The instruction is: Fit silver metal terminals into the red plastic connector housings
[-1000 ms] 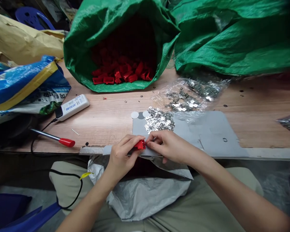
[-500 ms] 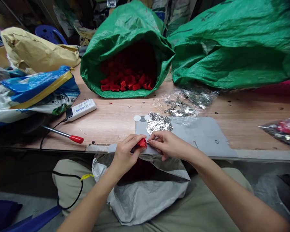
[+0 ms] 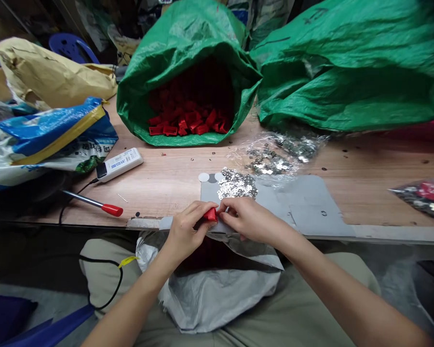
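My left hand (image 3: 188,226) grips a small red plastic piece (image 3: 210,215) between thumb and fingers, at the table's front edge. Close against the piece's right end, my right hand (image 3: 243,218) is closed in a pinch; whatever is between its fingertips is hidden. Just beyond the hands lies a pile of small shiny metal pieces (image 3: 238,184) on a grey sheet (image 3: 311,202). Below, an open grey-white sack (image 3: 224,294) rests on my lap, with dark red things inside it.
A green sack (image 3: 137,101) full of red plastic pieces (image 3: 188,118) lies open at the back, beside another green sack (image 3: 350,77). A clear bag of metal pieces (image 3: 275,154) is behind the pile. A red-handled tool (image 3: 110,209) and a white device (image 3: 120,165) lie left.
My right fingertips have moved up against the red piece, and the small metal bit that showed between them is out of sight. The left hand keeps its grip, with the red piece turned slightly.
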Demonstrator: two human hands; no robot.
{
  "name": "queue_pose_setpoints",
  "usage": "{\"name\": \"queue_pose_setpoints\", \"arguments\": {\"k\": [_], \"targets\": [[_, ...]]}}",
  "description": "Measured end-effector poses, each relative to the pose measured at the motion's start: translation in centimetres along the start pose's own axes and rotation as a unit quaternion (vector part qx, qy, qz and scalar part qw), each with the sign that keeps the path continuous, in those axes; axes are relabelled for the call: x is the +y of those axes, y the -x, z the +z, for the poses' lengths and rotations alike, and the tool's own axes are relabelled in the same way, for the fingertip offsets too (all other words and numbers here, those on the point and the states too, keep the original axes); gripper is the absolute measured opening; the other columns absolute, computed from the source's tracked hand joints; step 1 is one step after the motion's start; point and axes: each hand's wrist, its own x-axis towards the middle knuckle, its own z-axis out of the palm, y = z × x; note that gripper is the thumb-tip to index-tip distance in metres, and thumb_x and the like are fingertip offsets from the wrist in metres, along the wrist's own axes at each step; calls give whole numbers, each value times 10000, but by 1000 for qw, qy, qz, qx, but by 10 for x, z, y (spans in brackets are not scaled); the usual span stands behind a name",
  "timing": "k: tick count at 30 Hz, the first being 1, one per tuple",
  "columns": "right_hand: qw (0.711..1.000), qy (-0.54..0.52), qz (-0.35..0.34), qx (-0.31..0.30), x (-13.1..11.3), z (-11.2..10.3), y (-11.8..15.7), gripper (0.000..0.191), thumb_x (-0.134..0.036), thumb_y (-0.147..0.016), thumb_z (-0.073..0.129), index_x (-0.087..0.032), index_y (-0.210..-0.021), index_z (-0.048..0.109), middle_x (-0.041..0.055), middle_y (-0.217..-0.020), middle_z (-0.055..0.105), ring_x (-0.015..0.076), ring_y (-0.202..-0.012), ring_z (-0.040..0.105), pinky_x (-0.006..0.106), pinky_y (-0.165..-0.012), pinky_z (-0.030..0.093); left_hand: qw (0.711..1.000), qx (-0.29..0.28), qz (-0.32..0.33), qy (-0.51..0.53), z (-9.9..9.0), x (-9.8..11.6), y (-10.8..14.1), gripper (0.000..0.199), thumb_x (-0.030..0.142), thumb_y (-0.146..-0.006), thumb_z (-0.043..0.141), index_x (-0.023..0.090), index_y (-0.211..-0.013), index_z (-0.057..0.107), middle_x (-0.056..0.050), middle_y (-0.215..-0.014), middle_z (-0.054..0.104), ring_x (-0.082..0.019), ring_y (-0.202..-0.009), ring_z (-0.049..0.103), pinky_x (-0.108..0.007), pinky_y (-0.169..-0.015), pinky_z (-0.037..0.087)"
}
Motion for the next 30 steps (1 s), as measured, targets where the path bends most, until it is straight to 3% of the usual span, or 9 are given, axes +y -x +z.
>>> {"name": "queue_pose_setpoints", "arguments": {"k": [3,6,8,12,15,19,23,27,30], "targets": [[998,-59,-29,-3,13,1,3,105,-218,-939,544,-185,-895,634,-33,-649,581,119,-424,555,183,-350,393,999,7,-34,34,0,0,0,308,151,-902,668,240,-1195,646,-57,-1072,695,-173,-998,670,-297,-871,548],[986,-155,-54,31,24,7,13,201,-365,-965,565,-186,-996,651,-26,-676,555,130,-492,552,201,-405,466,969,85,-137,189,-3,11,2,299,251,-867,733,236,-1142,616,-37,-1061,675,-158,-941,696,-306,-879,569],[970,-212,-67,95,26,15,23,283,-421,-964,582,-186,-1110,646,-32,-683,532,126,-496,545,211,-435,487,895,129,-228,362,-7,25,4,325,349,-868,737,237,-1119,565,-20,-1025,673,-152,-871,718,-317,-840,593],[947,-238,-115,181,11,38,47,380,-410,-973,600,-206,-1292,638,-23,-726,555,117,-481,561,224,-460,493,670,115,-385,624,-12,54,7,318,424,-855,739,167,-945,574,4,-789,653,-79,-594,638,-162,-535,524],[949,-172,-173,201,-4,51,57,366,-332,-998,586,-243,-1347,649,-12,-727,611,123,-523,578,228,-522,513,571,113,-431,690,-10,66,7,305,399,-864,731,114,-889,624,-10,-718,642,-27,-469,513,-111,-408,391],[947,-87,-220,216,-13,56,57,378,-244,-1009,584,-283,-1381,643,12,-853,724,137,-596,628,248,-645,559,556,129,-416,708,-7,70,8,285,359,-837,768,109,-894,644,26,-648,596,-17,-428,456,-114,-381,335],[940,-64,-243,230,-14,56,52,358,-209,-1008,596,-270,-1354,666,56,-1085,756,182,-753,705,278,-748,589,590,144,-404,684,-4,70,13,347,393,-791,816,130,-903,619,42,-658,585,-17,-445,471,-118,-407,330],[927,-56,-283,238,-19,55,50,353,-161,-1014,562,-267,-1326,691,53,-949,753,201,-806,714,267,-722,588,619,139,-402,661,1,68,19,409,481,-791,796,144,-893,588,48,-640,574,-17,-422,449,-136,-419,302],[942,-62,-265,198,-23,54,49,364,-195,-1021,556,-274,-1356,674,41,-901,745,184,-707,694,269,-685,597,635,152,-401,643,3,64,20,441,529,-790,775,145,-858,570,53,-615,558,-11,-393,409,-149,-414,255]]}}
